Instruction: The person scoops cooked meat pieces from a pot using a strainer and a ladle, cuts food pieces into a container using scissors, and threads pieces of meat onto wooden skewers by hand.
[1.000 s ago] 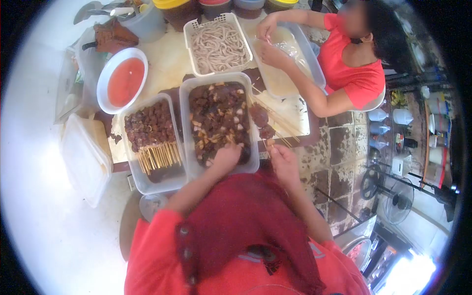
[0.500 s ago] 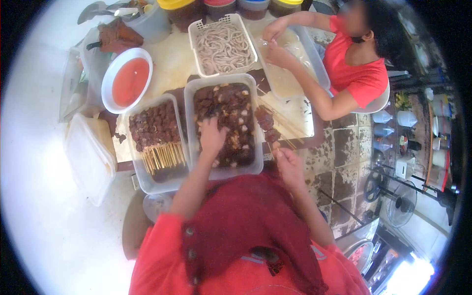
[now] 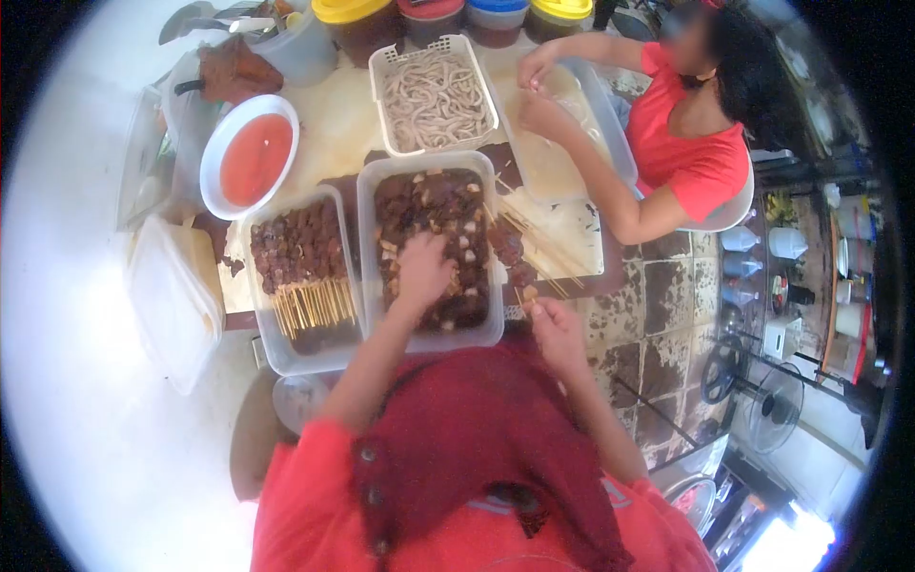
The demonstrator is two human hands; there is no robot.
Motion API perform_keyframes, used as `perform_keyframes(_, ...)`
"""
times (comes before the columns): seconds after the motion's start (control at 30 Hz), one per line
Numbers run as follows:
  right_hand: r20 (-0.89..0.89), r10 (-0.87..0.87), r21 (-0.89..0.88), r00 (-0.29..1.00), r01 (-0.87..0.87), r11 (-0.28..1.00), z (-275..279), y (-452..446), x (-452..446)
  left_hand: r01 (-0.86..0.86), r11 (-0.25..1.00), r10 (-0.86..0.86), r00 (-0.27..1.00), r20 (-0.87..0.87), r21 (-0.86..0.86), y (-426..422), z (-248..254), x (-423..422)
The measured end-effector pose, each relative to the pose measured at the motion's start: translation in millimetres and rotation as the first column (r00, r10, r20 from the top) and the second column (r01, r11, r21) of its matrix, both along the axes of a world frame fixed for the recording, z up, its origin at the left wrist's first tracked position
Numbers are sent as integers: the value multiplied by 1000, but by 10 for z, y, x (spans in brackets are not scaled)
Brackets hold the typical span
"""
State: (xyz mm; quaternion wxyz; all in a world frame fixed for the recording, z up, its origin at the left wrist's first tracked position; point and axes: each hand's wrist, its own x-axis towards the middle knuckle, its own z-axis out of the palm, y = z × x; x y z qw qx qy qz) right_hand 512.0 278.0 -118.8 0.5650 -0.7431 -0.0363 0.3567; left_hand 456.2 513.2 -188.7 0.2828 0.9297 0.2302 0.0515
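Note:
My left hand (image 3: pixel 424 275) reaches down into a clear plastic tub (image 3: pixel 484 329) of dark marinated meat pieces (image 3: pixel 429 205) mixed with paler chunks. Its fingers are bent together among the pieces, and what they hold is hidden. Just right of this tub, my right hand (image 3: pixel 556 329) pinches a meat skewer (image 3: pixel 508 250), a thin stick with several dark pieces and a paler piece near the fingers. A second clear tub (image 3: pixel 329 355) on the left holds rows of finished meat skewers (image 3: pixel 303 248), their bare stick ends toward me.
Loose bamboo sticks (image 3: pixel 548 250) lie right of the meat tub. Behind it stands a white basket (image 3: pixel 412 150) of pale, rope-like strips. A white bowl (image 3: pixel 208 181) of red liquid sits at back left. A co-worker (image 3: pixel 686 143) works over another tub (image 3: pixel 624 153) at right.
My left hand has shifted slightly right within the meat, its fingers now more bent. My right hand has moved a little left and down with the skewer.

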Motion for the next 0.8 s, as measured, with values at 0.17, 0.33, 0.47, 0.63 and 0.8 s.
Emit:
perform_keyframes(0.17,-7,52,-67,999,-52,996,131,13,43,-72,997,73,997,-40,17,-89,-567,237)
perform_keyframes(0.33,77,29,-41,997,-26,999,32,-35,55,-159,713,184,982,-37,-683,278,-383,-36)
perform_keyframes(0.47,-12,-10,10,1000,10,1000,0,85,-70,-210,89,314,934,-172,-974,462,-267,-362)
perform_keyframes(0.63,32,60,52,998,-61,997,-31,181,-136,-279,70,414,882,-226,-958,434,-210,-415)
perform_keyframes(0.8,106,113,-39,988,-110,993,-30,192,-129,-257,-89,485,833,-267,-962,392,-232,-383)
